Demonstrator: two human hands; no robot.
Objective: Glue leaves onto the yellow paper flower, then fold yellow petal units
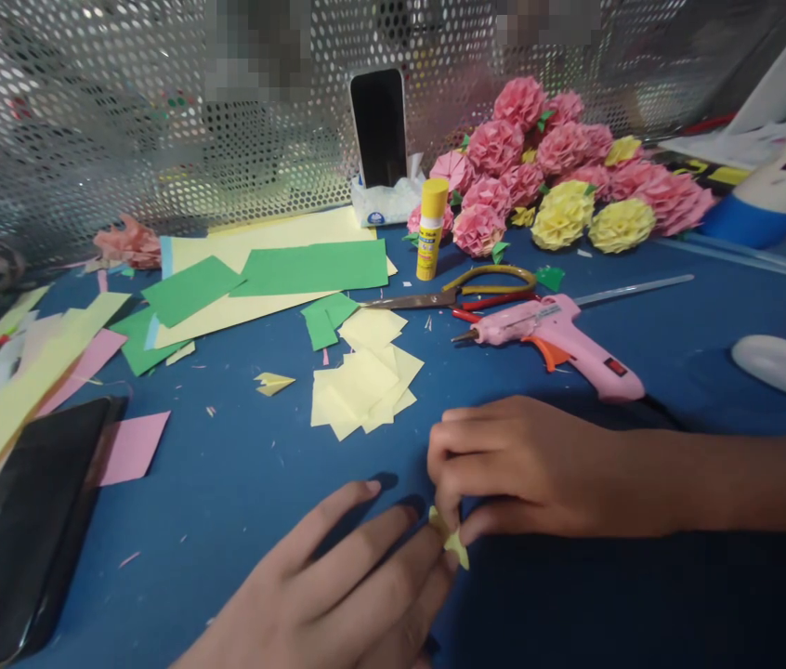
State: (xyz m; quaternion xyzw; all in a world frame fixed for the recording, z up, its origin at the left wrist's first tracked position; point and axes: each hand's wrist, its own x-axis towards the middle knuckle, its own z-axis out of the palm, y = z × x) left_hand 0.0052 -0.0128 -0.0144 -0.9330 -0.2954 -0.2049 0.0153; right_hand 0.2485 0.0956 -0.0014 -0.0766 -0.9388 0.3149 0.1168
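Observation:
Between my two hands, low over the blue table (240, 520), is a small piece of yellow paper (461, 552) with pointed or rounded ends. My right hand (525, 465) pinches it from the right with thumb and forefinger. From the left, my left hand (358, 585) holds its other edge at the fingertips, with the forefinger stretched out apart. The fingers cover much of the paper. Just beyond lies a loose stack of yellow paper squares (365, 381). Left of that stack is a small folded yellow paper piece (274, 382).
A pink glue gun (553, 330), scissors (435, 299) and a standing glue stick (430, 232) lie beyond my hands. Pink paper flowers (497, 149) pile up at back right. Green paper (316, 268), a propped phone (379, 130), a black case (23, 530) and a white mouse (783, 365) surround the workspace.

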